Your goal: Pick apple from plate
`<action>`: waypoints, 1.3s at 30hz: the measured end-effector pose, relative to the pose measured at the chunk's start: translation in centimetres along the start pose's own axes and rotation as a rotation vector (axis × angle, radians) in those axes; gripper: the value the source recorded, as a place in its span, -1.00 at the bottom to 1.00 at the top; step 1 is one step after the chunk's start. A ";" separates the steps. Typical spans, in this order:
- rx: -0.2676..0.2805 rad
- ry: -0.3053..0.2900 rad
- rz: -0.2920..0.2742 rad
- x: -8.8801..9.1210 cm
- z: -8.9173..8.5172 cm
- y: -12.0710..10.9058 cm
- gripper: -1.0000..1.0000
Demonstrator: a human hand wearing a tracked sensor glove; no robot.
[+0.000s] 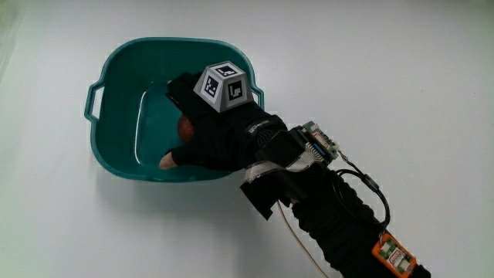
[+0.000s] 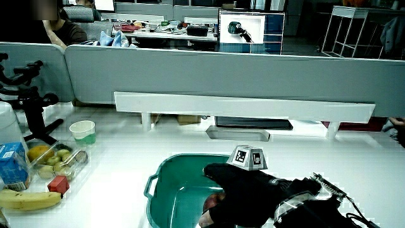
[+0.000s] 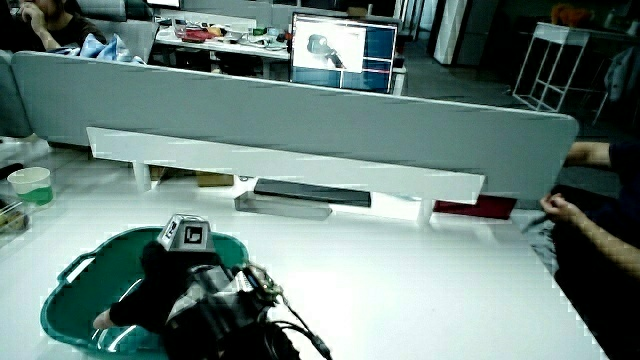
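white worktop [image 1: 62, 216] w/ teal basin [image 1: 116, 77]; gloved hand [image 1: 212, 131] reaches inside it, fingers [image 1: 168, 161] curled over a reddish apple [image 1: 185, 128] at the basin's floor, mostly hidden. banana [image 2: 28, 199] near the worktop's edge in a side view.

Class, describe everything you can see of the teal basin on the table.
The basin is teal, glossy like plastic, with rounded corners, deep walls and a loop handle at one end. It stands upright on the white table. The hand reaches down inside it, over a reddish thing, perhaps the apple.
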 end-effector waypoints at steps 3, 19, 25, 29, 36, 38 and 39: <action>-0.002 -0.008 -0.019 0.5 -0.1 0.2 0.00; -0.084 -0.130 -0.180 2.5 -1.8 1.9 0.00; -0.095 -0.133 -0.199 2.8 -1.9 2.1 0.00; -0.095 -0.137 -0.204 2.7 -2.0 2.0 0.00; -0.066 -0.148 -0.194 2.9 -1.9 2.0 0.12; -0.030 -0.154 -0.196 2.9 -1.7 1.9 0.19; -0.047 -0.143 -0.193 3.0 -1.8 2.0 0.22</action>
